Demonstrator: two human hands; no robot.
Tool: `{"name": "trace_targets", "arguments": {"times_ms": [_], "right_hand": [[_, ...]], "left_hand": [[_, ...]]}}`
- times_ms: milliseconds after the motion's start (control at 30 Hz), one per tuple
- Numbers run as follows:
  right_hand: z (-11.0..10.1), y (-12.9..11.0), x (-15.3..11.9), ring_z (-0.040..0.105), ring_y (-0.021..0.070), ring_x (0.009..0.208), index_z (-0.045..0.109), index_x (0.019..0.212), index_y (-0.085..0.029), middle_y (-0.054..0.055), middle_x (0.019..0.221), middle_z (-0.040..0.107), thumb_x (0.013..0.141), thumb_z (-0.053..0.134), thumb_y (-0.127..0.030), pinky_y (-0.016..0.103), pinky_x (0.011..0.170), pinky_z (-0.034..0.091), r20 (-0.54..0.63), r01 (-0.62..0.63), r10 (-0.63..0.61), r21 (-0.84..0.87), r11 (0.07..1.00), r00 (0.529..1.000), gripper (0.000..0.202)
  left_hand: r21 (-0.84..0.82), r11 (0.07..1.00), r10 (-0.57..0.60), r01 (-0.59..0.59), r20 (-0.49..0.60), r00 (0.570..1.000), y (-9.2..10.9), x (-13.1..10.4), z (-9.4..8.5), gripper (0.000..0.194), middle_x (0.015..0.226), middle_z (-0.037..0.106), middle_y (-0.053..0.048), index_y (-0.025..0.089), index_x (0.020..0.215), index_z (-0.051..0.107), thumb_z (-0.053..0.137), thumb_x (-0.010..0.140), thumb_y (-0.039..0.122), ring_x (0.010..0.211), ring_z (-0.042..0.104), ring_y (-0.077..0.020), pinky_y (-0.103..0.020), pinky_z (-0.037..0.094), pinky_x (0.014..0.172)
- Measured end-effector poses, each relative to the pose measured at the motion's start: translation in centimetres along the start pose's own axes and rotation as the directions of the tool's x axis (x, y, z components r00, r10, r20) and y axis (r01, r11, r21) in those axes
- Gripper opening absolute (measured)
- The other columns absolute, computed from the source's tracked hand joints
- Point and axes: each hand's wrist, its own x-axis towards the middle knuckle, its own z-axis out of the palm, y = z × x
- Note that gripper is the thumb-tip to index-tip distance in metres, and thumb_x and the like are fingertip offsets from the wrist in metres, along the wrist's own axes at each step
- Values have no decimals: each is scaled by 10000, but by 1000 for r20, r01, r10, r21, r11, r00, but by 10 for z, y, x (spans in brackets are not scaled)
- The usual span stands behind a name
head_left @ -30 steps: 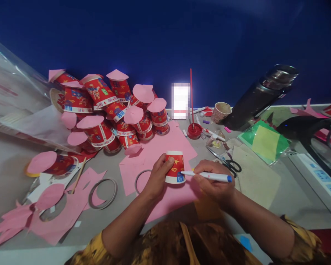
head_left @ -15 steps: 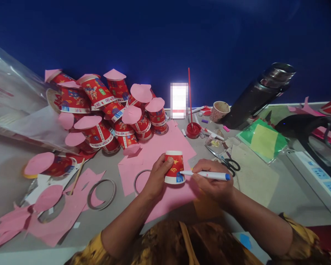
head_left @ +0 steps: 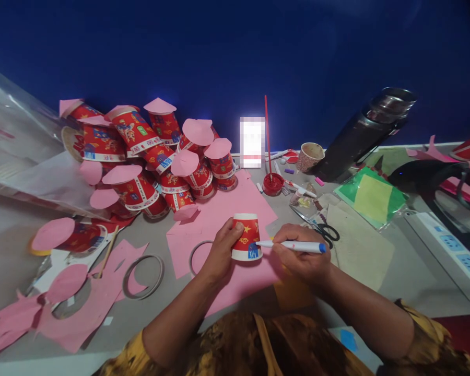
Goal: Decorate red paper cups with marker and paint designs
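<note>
My left hand [head_left: 221, 251] is closed around the left side of a red paper cup [head_left: 246, 237], held upside down with its white base on top. The cup has yellow star prints and a blue patch low on its right side. In my right hand [head_left: 303, 261] is a white marker [head_left: 293, 245] with a blue end, gripped like a pen. Its tip meets the cup at the blue patch; whether it leaves ink I cannot tell. Pink paper sheets [head_left: 219, 209] lie beneath and behind the cup.
Red cups topped with pink paper cones [head_left: 135, 180] are piled at the left. Rings of tape [head_left: 143, 277] and pink scraps [head_left: 97, 303] lie front left. On the right are scissors [head_left: 323, 230], a black thermos [head_left: 360, 136], a red pot [head_left: 273, 184] and a power strip [head_left: 450, 253].
The view has shifted slightly, moving most things a little left in the picture. Both hands keep their holds, and the marker tip stays at the blue patch.
</note>
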Motion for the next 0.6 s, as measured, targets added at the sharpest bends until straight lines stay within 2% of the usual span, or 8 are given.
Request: {"name": "trace_targets", "arguments": {"times_ms": [133,333,600], "right_hand": [[-1,0,1,694,155,546,706,802,-242,-10,667,759,886,688,-123,261,554,528,-22,-8,8,17,1000,1000,147],[-1,-1,1,702,164,556,712,811,-240,2,687,773,887,685,-139,269,555,534,-7,3,-3,9,1000,1000,129],[-2,1,2,675,162,530,715,786,-234,9,660,759,908,677,-178,276,535,526,10,-30,30,7,1000,1000,139]], "left_hand": [[-34,999,-20,20,1,1000,-1,0,0,529,931,776,-72,156,1026,758,908,776,597,795,684,-200,-301,528,730],[-55,998,-20,20,4,1000,-2,0,0,465,895,761,-49,156,1014,764,904,798,544,771,675,-183,-289,524,723],[-85,996,-36,36,-4,999,-1,0,1,475,891,768,-55,155,1008,766,907,788,552,795,700,-205,-307,544,741]]}}
